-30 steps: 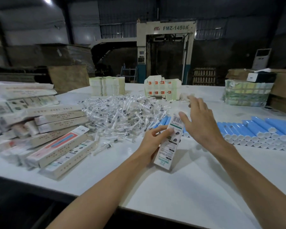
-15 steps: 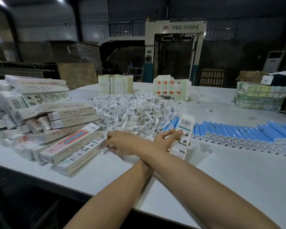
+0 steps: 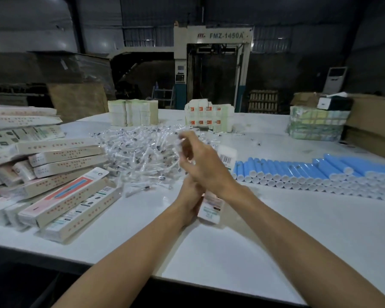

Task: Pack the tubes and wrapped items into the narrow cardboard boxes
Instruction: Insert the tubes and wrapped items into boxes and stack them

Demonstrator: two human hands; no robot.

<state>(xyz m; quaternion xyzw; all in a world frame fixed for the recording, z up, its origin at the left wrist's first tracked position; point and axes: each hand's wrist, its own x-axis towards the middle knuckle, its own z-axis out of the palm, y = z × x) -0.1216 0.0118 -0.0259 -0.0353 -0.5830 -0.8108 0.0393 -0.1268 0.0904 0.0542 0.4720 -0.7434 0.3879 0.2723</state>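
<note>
The right hand (image 3: 206, 167) is smeared by motion at its fingertips (image 3: 182, 138), so it is not clear if they pinch something. This hand covers the middle of the narrow white cardboard box (image 3: 210, 211); only both ends of the box show. The left hand (image 3: 190, 196) grips the box low, mostly hidden behind the right wrist. The row of blue plastic tubes (image 3: 298, 170) is cut by the right edge, and the pile of flat printed cartons (image 3: 53, 161) by the left edge. Their print is too small to read.
</note>
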